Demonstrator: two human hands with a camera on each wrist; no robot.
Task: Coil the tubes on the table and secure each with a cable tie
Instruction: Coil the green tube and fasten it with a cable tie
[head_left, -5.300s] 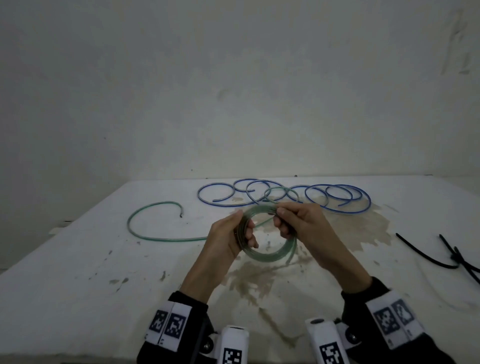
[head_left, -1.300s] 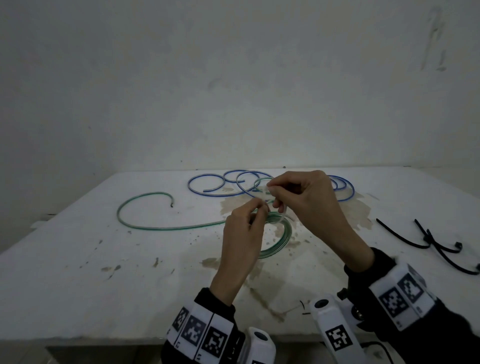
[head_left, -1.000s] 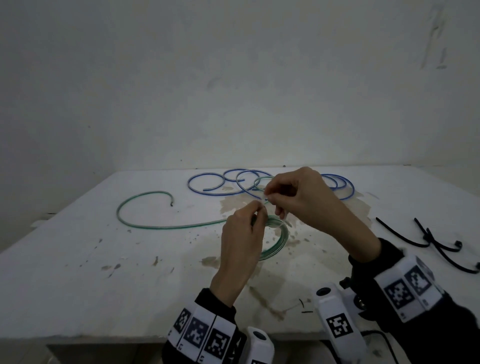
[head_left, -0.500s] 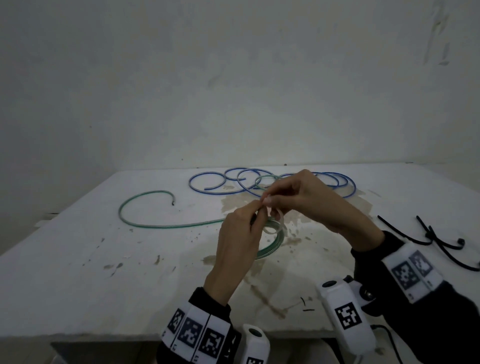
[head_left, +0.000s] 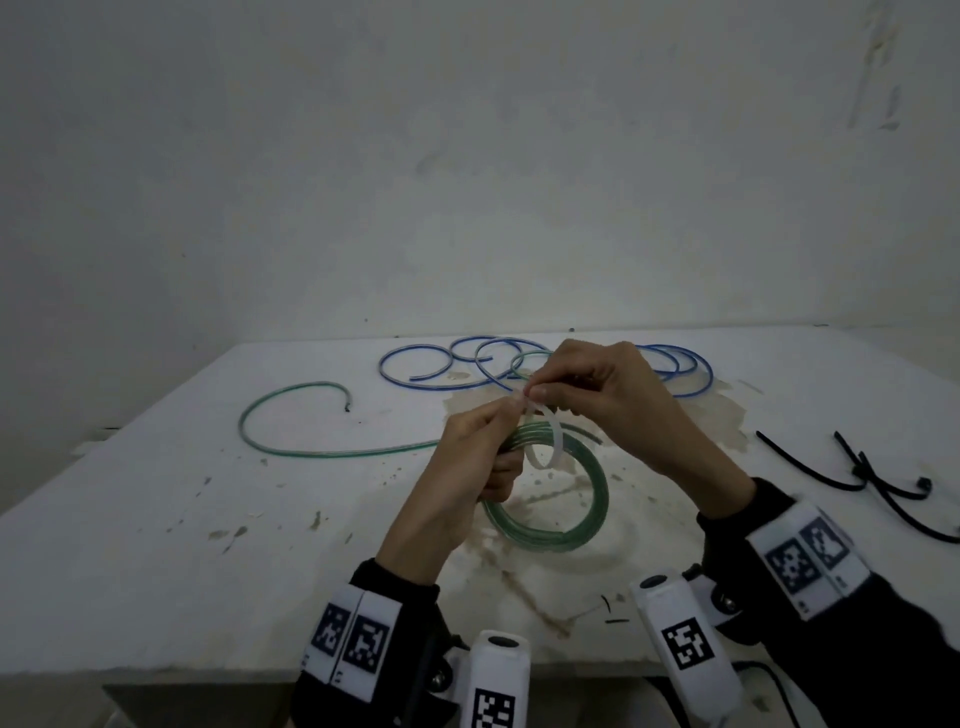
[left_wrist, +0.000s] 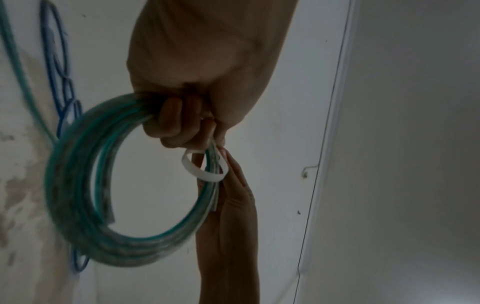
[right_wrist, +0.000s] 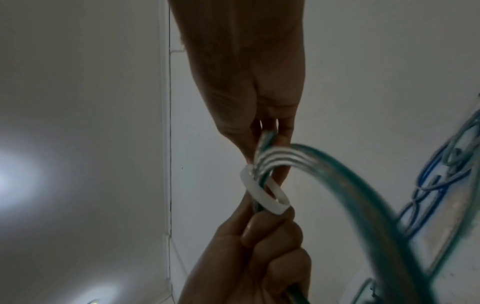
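Writing: none readable, only square code tags on wrist bands (head_left: 352, 640).
L hand (head_left: 457, 467): grips green tube coil (head_left: 566, 530).
R hand (head_left: 608, 395): pinches white cable tie (head_left: 550, 441) looped round coil.
Around: blue tubes (head_left: 415, 371) at 12 o'clock, black ties (head_left: 883, 483) at 3 o'clock.

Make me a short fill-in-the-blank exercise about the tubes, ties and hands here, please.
1. The coil held by the left hand is ____ in colour.
2. The cable tie looped around that coil is ____.
3. The tube lying loose at the table's far side is ____.
4. The spare ties lying to the right are ____.

Missing words: green; white; blue; black
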